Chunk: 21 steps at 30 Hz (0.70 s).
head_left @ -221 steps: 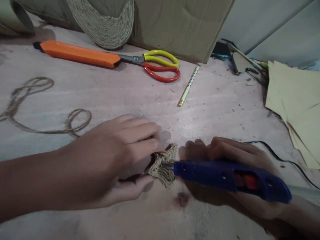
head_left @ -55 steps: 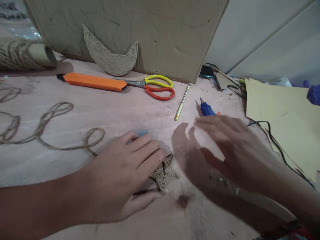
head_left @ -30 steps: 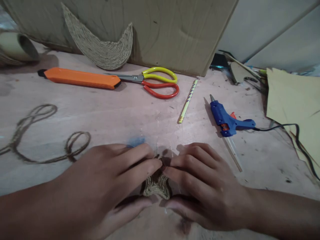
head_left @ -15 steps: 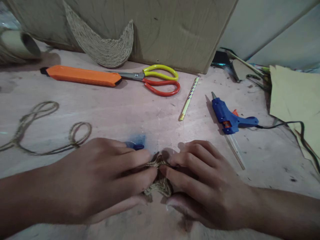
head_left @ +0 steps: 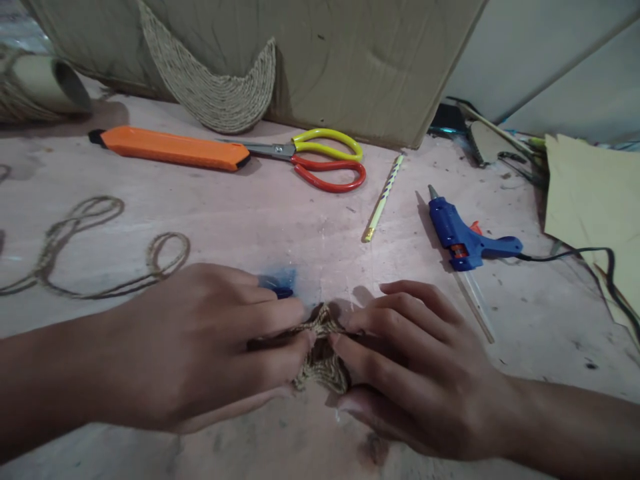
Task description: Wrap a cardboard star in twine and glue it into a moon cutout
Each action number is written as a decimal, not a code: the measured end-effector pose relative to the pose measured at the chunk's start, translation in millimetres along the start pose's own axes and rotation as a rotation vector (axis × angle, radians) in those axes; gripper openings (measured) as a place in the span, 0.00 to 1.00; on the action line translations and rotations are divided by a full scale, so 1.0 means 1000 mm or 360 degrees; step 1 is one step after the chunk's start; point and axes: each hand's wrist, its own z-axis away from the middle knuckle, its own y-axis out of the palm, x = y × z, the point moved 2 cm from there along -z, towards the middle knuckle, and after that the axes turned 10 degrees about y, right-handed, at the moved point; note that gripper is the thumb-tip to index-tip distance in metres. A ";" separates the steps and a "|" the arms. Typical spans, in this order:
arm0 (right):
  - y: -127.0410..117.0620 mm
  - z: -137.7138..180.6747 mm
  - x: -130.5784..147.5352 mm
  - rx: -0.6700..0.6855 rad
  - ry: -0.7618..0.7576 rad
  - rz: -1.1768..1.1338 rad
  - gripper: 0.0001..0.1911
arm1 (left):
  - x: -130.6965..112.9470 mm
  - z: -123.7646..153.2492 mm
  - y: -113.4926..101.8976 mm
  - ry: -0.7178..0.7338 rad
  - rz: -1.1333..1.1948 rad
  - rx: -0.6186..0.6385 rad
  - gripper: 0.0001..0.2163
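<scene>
A small star wrapped in jute twine (head_left: 323, 357) lies on the pale wooden tabletop (head_left: 280, 220), low in the middle of the view. My left hand (head_left: 200, 347) and my right hand (head_left: 410, 373) meet over it from either side. The fingertips of both press and pinch the twine on the star, and most of the star is hidden under them. A blue glue gun (head_left: 457, 230) with a clear glue stick lies on the table beyond my right hand, with no hand on it.
An orange utility knife (head_left: 170, 148), yellow and red scissors (head_left: 315, 157) and a striped pencil (head_left: 383, 197) lie at the back. A twine-covered crescent (head_left: 215, 93) leans on a cardboard sheet (head_left: 340, 53). Loose twine (head_left: 100, 247) loops at left. Yellow paper (head_left: 595, 200) and a black cord (head_left: 580, 257) sit at right.
My right hand set the glue gun down on the table at the right, then came back to the star. Both hands now pinch the twine on it.
</scene>
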 end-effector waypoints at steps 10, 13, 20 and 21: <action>-0.002 -0.001 0.009 0.0049 -0.0102 0.0194 0.13 | -0.006 -0.006 -0.002 0.0089 -0.0152 0.0132 0.21; -0.001 0.000 0.007 0.0000 -0.0091 0.0148 0.14 | -0.008 -0.007 -0.004 0.0121 -0.0222 0.0168 0.23; 0.001 0.000 0.002 -0.0075 -0.0071 0.0091 0.15 | -0.008 -0.009 -0.004 0.0103 -0.0243 0.0178 0.20; 0.001 0.000 0.002 -0.0065 -0.0071 0.0091 0.15 | -0.007 -0.009 -0.004 0.0087 -0.0214 0.0162 0.19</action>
